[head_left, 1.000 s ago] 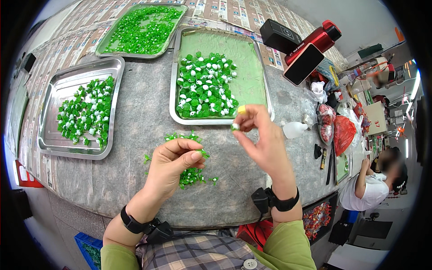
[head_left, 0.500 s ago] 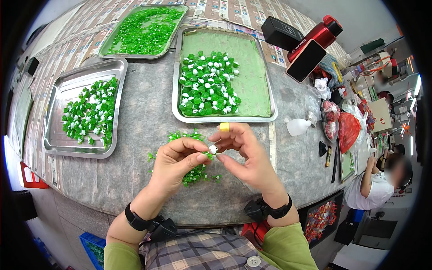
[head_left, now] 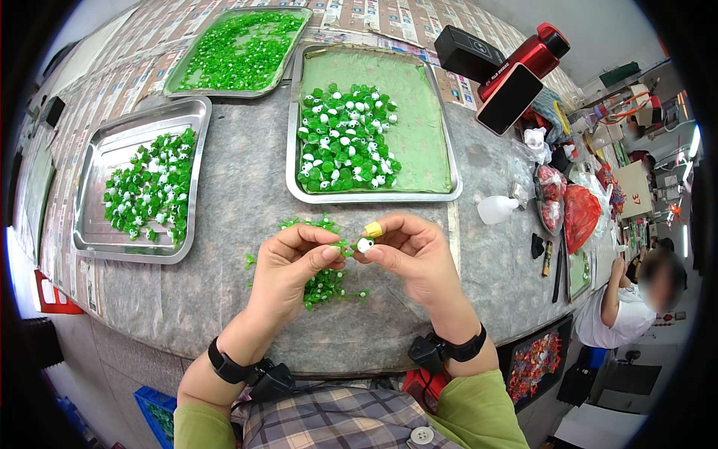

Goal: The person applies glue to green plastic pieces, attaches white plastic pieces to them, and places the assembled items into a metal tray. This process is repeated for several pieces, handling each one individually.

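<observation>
In front of my chest both hands are raised over a loose pile of small green plastic pieces [head_left: 325, 290] on the grey table cover. My left hand [head_left: 288, 271] pinches a small green plastic piece [head_left: 343, 248] between thumb and forefinger. Close beside it, my right hand [head_left: 419, 258], with a yellow band on one finger, grips a small white-and-green bead [head_left: 365, 245] with black eye-like spots. The two parts nearly meet; whether they touch I cannot tell. Beyond the hands, a metal tray with a green liner [head_left: 419, 127] holds many green-and-white beads [head_left: 348, 138].
To the left stands a metal tray [head_left: 90, 217] of green-and-white pieces; farther back, another tray [head_left: 278, 90] holds small green pieces. A phone [head_left: 509, 99] leans by a red bottle [head_left: 527, 60] and black box [head_left: 467, 54]. A white squeeze bottle [head_left: 495, 210] lies right. Another person [head_left: 617, 314] sits far right.
The bead was at my left fingertips, with my right fingers spread beside it. Now my right fingers have closed on the bead, and the left hand keeps a green piece.
</observation>
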`<state>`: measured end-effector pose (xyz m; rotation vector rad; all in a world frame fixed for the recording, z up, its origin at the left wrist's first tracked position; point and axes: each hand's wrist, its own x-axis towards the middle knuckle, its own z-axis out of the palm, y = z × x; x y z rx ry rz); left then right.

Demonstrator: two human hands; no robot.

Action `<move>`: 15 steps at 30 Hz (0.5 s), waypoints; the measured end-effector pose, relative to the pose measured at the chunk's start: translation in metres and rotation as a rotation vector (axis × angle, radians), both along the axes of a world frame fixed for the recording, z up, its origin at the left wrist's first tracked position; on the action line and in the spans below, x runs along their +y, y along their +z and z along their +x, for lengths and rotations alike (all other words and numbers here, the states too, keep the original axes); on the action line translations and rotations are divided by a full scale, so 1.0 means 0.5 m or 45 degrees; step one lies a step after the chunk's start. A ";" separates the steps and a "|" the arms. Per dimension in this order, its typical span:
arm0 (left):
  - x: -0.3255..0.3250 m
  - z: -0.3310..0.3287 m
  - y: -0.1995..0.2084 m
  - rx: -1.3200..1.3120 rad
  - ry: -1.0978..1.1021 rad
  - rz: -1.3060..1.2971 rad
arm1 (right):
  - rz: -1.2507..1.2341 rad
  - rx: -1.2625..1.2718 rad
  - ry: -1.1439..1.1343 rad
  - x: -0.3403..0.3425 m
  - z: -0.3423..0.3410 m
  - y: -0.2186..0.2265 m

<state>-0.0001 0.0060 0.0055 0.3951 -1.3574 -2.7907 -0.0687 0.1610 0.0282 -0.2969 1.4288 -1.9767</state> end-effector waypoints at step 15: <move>0.002 0.002 -0.004 0.230 0.084 -0.658 | 0.148 0.155 0.011 -0.003 0.013 0.002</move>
